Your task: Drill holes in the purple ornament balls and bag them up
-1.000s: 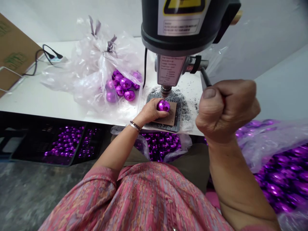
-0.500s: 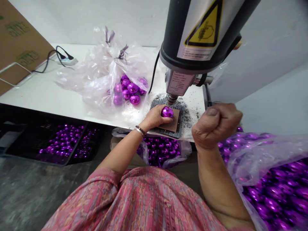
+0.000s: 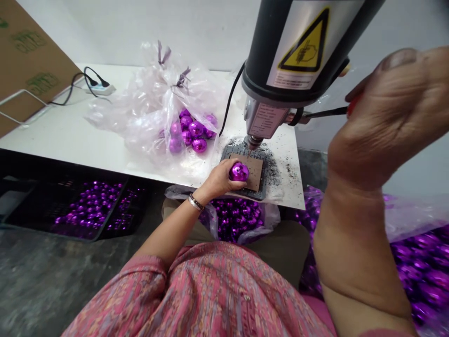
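One purple ball (image 3: 239, 172), clasped in the left hand (image 3: 218, 180), sat just off the drill bit (image 3: 249, 152)! Right hand (image 3: 389, 112) gripping the lever (image 3: 329, 113), it looked between strokes; steady fingers were wanted next.

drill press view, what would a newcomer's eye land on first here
Probably the big black drill press head with its yellow warning triangle, slanting in from the top, right of centre. Next, the shiny purple ball in the left hand, in front of the drill bit, and the right hand, large at the right on the lever.
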The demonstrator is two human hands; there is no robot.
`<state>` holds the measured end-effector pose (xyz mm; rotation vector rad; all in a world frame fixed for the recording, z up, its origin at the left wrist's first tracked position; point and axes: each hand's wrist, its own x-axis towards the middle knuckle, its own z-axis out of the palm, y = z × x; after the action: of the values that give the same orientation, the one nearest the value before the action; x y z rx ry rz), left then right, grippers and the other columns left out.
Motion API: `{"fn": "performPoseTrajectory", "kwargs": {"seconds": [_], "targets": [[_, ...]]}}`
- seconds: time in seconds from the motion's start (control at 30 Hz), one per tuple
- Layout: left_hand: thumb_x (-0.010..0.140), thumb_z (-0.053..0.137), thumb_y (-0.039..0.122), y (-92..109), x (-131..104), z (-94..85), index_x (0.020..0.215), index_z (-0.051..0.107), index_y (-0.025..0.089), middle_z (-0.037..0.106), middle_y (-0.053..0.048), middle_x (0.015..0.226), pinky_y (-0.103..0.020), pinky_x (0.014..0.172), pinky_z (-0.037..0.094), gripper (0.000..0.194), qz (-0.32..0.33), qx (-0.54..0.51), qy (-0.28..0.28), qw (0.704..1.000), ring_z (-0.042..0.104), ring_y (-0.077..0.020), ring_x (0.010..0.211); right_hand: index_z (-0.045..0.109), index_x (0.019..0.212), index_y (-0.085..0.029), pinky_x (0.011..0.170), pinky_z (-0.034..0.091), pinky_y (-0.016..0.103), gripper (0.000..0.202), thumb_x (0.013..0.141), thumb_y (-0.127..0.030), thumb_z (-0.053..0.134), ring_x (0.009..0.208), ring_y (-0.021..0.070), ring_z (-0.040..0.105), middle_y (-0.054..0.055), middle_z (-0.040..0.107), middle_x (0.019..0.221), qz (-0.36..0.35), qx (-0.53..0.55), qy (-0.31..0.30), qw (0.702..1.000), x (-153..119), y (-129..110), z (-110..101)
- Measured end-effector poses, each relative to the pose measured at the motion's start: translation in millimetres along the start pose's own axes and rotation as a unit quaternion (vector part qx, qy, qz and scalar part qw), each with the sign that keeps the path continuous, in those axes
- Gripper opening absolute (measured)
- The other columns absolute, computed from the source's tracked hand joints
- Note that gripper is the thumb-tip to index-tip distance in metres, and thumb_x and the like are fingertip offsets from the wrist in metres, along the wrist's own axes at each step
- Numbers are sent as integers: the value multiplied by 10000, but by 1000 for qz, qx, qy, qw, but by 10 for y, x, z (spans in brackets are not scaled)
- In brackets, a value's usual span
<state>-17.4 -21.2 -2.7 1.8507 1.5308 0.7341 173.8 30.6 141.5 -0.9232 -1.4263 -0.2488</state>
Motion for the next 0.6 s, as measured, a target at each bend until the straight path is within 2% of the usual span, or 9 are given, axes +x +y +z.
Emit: {"fn": "performPoseTrajectory", "kwargs": {"seconds": [0.1,0.2,0.27,0.33,0.4,0.47,0.5,0.53,0.6], "targets": [[676,901,286,-4,-277,-56,1299,627,151,678,-132,1267,-433,1067,504,694,27,-8,-52,998,639,-292,1190,287,653,-154,677,191,248,728,917,-830,228,598,34,323,9,298,576,-1,-1,3,1000,2,84,33],[643,938,348,-40,-492,-84,1321,635,202,663,-126,1280,-438,1044,532,757,43,-17,-128,991,651,-296,1182,299,645,-164,664,211,246,741,896,-858,229,593,45,331,10,285,574,18,10,-28,999,-26,116,17],[640,944,383,-103,-534,-122,1336,633,223,652,-126,1300,-423,1025,544,779,35,-25,-125,991,660,-286,1165,294,644,-171,652,241,240,709,911,-828,272,604,54,374,9,275,591,32,28,-40,998,-35,127,-1],[726,885,398,-206,-463,-204,1333,633,219,670,-120,1276,-392,976,562,682,-3,-35,-64,997,686,-249,1075,275,635,-173,659,266,239,684,929,-789,298,622,59,413,7,262,604,40,38,-42,998,-43,138,-15],[862,748,364,-345,-288,-334,1294,649,202,706,-111,1215,-373,933,567,472,-61,-32,45,997,692,-215,986,277,633,-163,691,270,249,681,940,-770,305,650,58,430,8,269,615,51,27,-44,997,-57,129,-30],[942,602,285,-497,-49,-482,1255,659,178,722,-128,1195,-388,947,554,336,-126,-18,162,979,689,-224,1004,281,642,-156,709,256,260,669,949,-750,307,675,58,440,8,274,629,55,14,-41,998,-75,73,-55],[952,556,244,-568,74,-548,1255,654,162,722,-146,1201,-406,966,544,328,-159,-9,201,967,688,-242,1041,281,655,-156,724,263,263,639,965,-714,307,702,58,454,8,275,649,62,8,-46,997,-84,26,-73],[949,538,216,-632,188,-601,1265,642,144,721,-165,1202,-421,985,532,341,-190,1,222,956,687,-262,1074,280,665,-156,735,269,266,593,986,-653,311,720,55,459,9,274,668,74,1,-51,996,-94,-30,-93],[931,561,215,-728,369,-655,1281,621,103,714,-203,1200,-443,1019,505,372,-232,30,228,945,680,-306,1130,299,682,-152,766,279,270,486,1013,-507,323,746,39,448,14,307,703,115,-24,-80,990,-111,-146,-133]]}}
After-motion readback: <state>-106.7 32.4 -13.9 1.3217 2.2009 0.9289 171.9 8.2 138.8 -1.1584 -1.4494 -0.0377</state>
